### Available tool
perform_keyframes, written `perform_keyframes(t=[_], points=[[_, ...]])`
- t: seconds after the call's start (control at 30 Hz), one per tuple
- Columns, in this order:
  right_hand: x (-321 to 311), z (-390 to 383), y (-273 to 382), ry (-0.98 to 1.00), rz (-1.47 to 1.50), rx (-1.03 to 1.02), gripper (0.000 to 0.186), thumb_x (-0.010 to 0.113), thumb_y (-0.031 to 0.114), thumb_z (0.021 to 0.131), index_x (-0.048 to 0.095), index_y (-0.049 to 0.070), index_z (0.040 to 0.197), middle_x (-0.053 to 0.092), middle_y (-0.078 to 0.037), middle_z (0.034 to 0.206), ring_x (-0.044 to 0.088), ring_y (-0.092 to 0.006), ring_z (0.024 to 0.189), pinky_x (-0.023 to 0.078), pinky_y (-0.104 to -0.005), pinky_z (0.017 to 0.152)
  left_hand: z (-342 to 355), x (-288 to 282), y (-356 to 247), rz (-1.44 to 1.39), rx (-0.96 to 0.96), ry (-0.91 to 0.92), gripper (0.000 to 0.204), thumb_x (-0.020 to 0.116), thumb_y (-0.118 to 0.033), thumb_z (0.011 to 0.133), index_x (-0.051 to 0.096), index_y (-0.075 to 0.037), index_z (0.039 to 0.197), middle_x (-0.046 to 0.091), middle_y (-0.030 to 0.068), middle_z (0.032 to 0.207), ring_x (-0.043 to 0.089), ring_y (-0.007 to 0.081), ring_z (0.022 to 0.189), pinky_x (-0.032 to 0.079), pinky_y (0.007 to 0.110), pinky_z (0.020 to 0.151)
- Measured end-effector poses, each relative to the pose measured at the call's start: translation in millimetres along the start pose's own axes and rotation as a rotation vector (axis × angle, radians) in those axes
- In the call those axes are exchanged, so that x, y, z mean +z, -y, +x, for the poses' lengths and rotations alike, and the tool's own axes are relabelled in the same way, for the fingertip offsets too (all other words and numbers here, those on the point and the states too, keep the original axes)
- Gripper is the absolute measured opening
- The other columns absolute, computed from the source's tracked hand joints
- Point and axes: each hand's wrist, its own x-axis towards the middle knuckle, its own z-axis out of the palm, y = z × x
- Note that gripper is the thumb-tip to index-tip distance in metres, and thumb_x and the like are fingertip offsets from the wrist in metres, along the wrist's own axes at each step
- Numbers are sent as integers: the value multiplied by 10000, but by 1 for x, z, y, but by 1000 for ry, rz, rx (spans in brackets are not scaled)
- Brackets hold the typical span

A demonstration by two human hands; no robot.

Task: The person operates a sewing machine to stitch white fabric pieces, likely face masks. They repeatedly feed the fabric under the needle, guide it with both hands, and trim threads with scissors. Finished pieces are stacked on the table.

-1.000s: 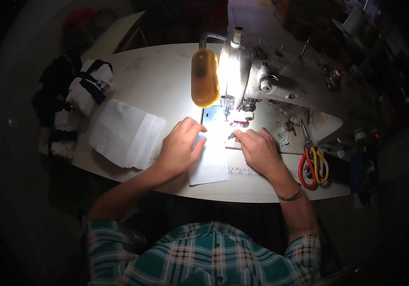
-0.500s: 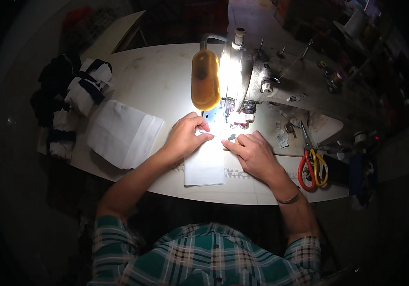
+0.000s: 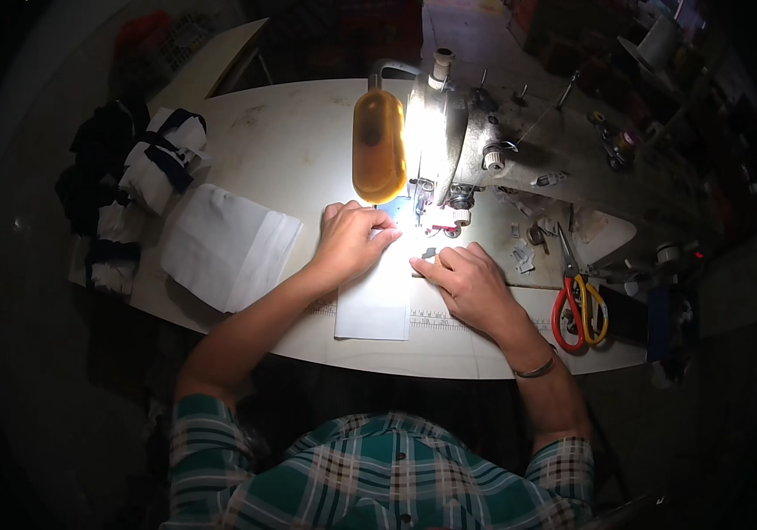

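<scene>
A folded strip of white cloth [image 3: 373,305] lies on the sewing table in front of the sewing machine's needle area [image 3: 419,221], its far end washed out by the lamp glare. My left hand [image 3: 354,238] is closed on the cloth's far left part, thumb and fingers together close to the needle. Beside the cloth's right edge rests my right hand [image 3: 471,281], index fingertip at that edge and the other fingers curled under. Its thumb is hidden, and I cannot see what it may grip. A small dark piece [image 3: 429,253] shows just beyond my right index finger.
An amber lamp [image 3: 379,146] hangs left of the machine head. Red-and-yellow-handled scissors [image 3: 579,305] lie at the right. A stack of white cloth pieces [image 3: 228,247] sits at the left, with dark-and-white bundles [image 3: 162,163] behind it. A ruler scale [image 3: 449,321] runs along the table front.
My left hand has moved forward, its thumb now nearer the needle and its fingers closer together. The white cloth has shifted slightly forward and left. My right hand has stayed nearly still.
</scene>
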Motion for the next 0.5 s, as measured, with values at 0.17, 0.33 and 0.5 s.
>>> perform_keyframes(t=[0.17,0.33,0.5], points=[[1,0,-1,11,-7,-7,291,690,102,950,773,159,1223,566,-42,807,575,-230,766,455,-362,753,0,7,-1,4,-1,-68,195,779,-303,913,797,-109,919,682,56,771,586,216,866,390,376,940],[5,-2,-4,-28,-18,-28,370,612,45,923,745,131,1258,559,-47,808,576,-225,768,443,-359,764,2,10,1,25,30,-92,184,801,-292,887,792,-109,906,669,41,738,578,209,798,397,367,914],[4,1,1,-1,-54,-16,383,591,54,926,735,128,1273,568,-45,810,573,-225,758,444,-356,763,2,4,-5,57,-15,-25,200,766,-316,902,774,-116,906,695,67,791,646,266,912,407,408,936]])
